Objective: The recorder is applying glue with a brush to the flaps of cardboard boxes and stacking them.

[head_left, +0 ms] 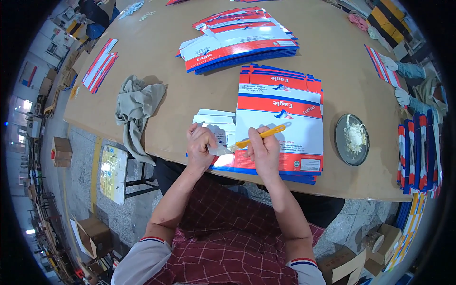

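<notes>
My right hand [264,149] is closed around a brush [259,137] with a yellow handle, its tip pointing left. Close to that tip, my left hand [200,145] pinches a pale, thin piece [218,150] that is too unclear to name. Both hands are over a stack of flat red, white and blue printed cartons [280,128] at the table's near edge. Under and beside my left hand lie more white carton panels [216,116]. To the right of the stack sits a dark round dish [339,147] with white paste [355,135] in it.
A grey cloth [137,102] hangs over the table's near edge at left. Further back lies a fanned carton pile [242,40], with a smaller one [99,66] at far left. At right, another person's gloved hands [396,78] touch cartons, above upright bundled cartons [418,152].
</notes>
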The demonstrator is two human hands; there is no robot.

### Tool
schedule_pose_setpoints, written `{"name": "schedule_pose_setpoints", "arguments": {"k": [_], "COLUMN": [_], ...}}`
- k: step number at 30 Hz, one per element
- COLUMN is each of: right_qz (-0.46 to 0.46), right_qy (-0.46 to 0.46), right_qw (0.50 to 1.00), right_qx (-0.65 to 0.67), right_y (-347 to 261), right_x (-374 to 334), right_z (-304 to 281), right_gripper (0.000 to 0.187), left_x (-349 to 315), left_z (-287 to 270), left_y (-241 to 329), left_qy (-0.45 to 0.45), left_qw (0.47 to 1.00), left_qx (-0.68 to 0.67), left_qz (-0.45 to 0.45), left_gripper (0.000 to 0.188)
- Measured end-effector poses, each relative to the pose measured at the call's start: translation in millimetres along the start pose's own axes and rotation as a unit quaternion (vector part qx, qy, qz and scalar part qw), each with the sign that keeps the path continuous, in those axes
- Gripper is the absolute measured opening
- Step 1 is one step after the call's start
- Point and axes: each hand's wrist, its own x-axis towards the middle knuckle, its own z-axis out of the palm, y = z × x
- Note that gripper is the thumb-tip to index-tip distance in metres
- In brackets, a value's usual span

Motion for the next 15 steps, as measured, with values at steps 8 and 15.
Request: {"name": "schedule_pose_setpoints", "arguments": {"k": [8, 15], "right_qz": [0.072, 0.015], "right_qy": [0.025, 0.008], "right_qw": [0.99, 0.998], "right_qx": [0.123, 0.06], "right_y": [-6.7, 1.8], "right_x": [1.8, 1.7], "right_z": [-9.2, -6.4], "right_gripper": [0.019, 0.021], "left_x": [0.6, 0.8], "left_z": [-1.4, -0.1], "left_y": [2.5, 3.5], "left_qy": [0.001, -0.001], "left_qw": [1.0, 1.0], "left_qx": [-0.002, -0.01], "left_qz": [-0.002, -0.004], "left_gripper": [0.028, 0.028]}}
